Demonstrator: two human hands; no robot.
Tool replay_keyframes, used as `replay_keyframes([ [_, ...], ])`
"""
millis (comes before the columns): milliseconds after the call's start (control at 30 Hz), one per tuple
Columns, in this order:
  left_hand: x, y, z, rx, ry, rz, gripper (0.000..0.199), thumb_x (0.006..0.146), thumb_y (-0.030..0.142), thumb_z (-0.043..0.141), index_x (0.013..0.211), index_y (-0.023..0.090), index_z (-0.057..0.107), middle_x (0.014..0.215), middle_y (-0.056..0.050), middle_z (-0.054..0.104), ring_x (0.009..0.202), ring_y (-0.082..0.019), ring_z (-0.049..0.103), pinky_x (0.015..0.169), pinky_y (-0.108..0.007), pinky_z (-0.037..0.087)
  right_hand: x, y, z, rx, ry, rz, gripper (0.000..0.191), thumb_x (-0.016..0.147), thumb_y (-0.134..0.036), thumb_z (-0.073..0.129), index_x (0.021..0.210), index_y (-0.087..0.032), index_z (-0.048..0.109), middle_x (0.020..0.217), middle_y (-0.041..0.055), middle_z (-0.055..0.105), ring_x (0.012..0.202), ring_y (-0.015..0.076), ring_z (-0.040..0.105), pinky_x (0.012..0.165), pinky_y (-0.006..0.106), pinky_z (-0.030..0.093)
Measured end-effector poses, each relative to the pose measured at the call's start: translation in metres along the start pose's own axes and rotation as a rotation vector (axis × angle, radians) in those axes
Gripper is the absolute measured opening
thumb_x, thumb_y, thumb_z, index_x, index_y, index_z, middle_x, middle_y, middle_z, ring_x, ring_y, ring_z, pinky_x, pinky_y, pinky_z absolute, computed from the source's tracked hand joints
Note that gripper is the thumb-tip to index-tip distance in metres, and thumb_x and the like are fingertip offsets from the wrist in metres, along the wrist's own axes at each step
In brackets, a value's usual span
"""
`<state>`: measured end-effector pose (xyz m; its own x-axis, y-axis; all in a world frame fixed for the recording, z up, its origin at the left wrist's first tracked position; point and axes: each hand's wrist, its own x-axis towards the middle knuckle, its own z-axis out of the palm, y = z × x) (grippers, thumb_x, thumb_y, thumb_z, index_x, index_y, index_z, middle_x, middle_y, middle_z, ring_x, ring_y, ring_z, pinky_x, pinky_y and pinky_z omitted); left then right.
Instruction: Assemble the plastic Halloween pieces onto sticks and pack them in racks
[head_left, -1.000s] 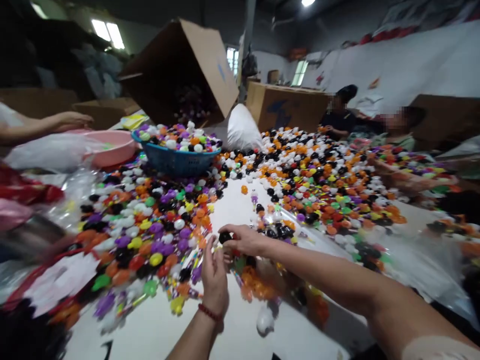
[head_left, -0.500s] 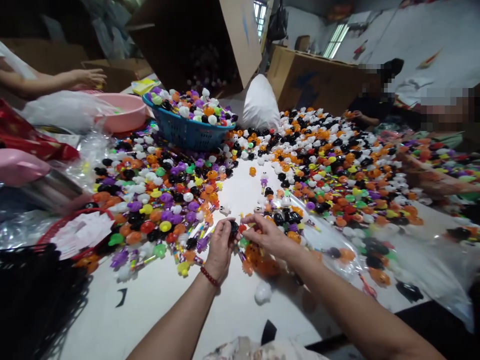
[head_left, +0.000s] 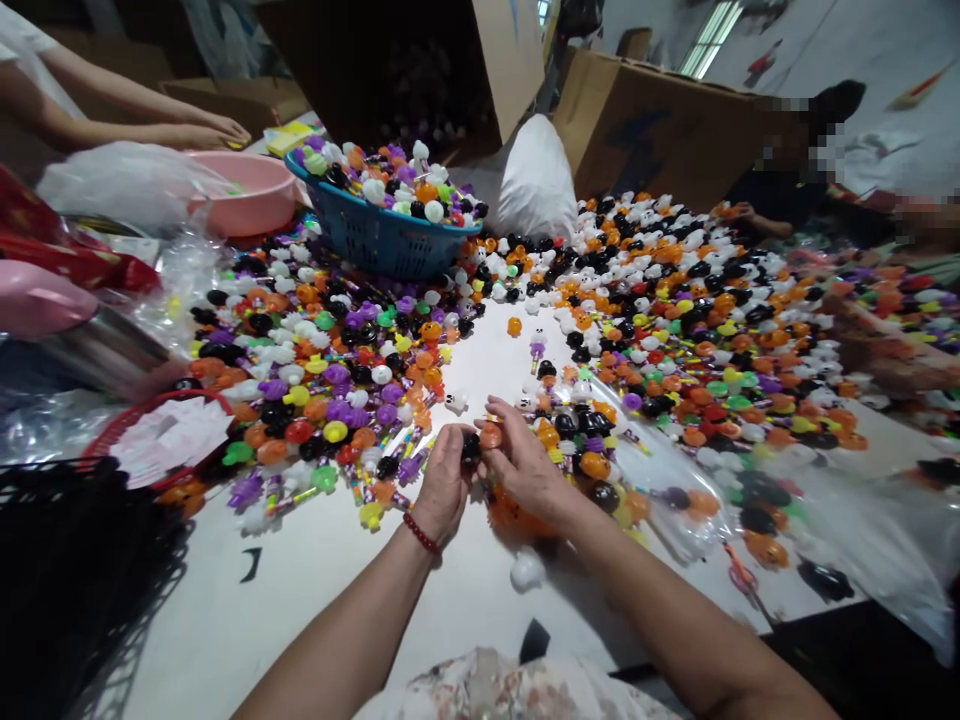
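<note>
My left hand (head_left: 441, 488), with a red bead bracelet (head_left: 421, 534) at its wrist, is closed around a small glossy black plastic piece (head_left: 470, 446). Right beside it, my right hand (head_left: 531, 468) grips a small orange plastic piece (head_left: 490, 434) between thumb and fingers. The two pieces sit close together; whether they touch is hard to tell. Under my right hand lie larger orange pieces (head_left: 517, 515), partly covered. A white piece (head_left: 527, 570) rests on the white tabletop (head_left: 315, 610) nearer to me.
Colourful toy heads and sticks (head_left: 337, 400) are heaped left and right. A blue basket (head_left: 382, 240) full of them stands behind. Red scissors (head_left: 741, 572) and a clear plastic bag (head_left: 675, 500) lie at right, a red basket with paper slips (head_left: 171, 440) at left. Co-workers' arms (head_left: 150, 130) reach in.
My right hand's fingers, spread out before, now hold an orange piece against the side of the black one. The left hand keeps its hold. The view has shifted slightly.
</note>
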<state>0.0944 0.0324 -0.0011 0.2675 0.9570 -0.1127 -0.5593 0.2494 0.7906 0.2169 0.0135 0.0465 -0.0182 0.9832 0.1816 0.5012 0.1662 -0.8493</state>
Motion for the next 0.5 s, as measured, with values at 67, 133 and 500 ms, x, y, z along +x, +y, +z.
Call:
replay_keyframes([
  [67, 0.001, 0.002, 0.000, -0.024, 0.010, 0.000, 0.038, 0.089, 0.058, 0.058, 0.093, 0.021, 0.051, 0.066, 0.005, 0.052, 0.050, -0.008, 0.047, 0.047, -0.019, 0.037, -0.003, 0.003, -0.005, 0.007, 0.046, 0.012, 0.037, 0.086, -0.021, 0.058, 0.123, -0.017, 0.056, 0.139, 0.0151, 0.049, 0.124, 0.0234, 0.052, 0.106, 0.042, 0.044],
  [133, 0.001, 0.003, 0.000, -0.015, 0.010, -0.002, 0.039, 0.089, 0.060, 0.056, 0.090, 0.021, 0.050, 0.059, 0.006, 0.049, 0.046, -0.008, 0.045, 0.045, -0.019, 0.034, -0.005, 0.004, -0.014, -0.013, 0.019, -0.007, 0.030, 0.088, -0.024, 0.062, 0.117, -0.020, 0.065, 0.127, 0.0119, 0.056, 0.117, 0.0219, 0.056, 0.101, 0.040, 0.047],
  [500, -0.004, 0.008, 0.000, 0.285, 0.102, 0.003, 0.045, 0.087, 0.065, 0.052, 0.080, 0.020, 0.053, 0.067, 0.004, 0.049, 0.054, -0.009, 0.043, 0.047, -0.019, 0.035, -0.016, -0.016, -0.037, -0.085, -0.137, -0.027, 0.023, 0.092, -0.029, 0.062, 0.113, -0.021, 0.071, 0.104, 0.0071, 0.073, 0.095, 0.0196, 0.067, 0.087, 0.034, 0.051],
])
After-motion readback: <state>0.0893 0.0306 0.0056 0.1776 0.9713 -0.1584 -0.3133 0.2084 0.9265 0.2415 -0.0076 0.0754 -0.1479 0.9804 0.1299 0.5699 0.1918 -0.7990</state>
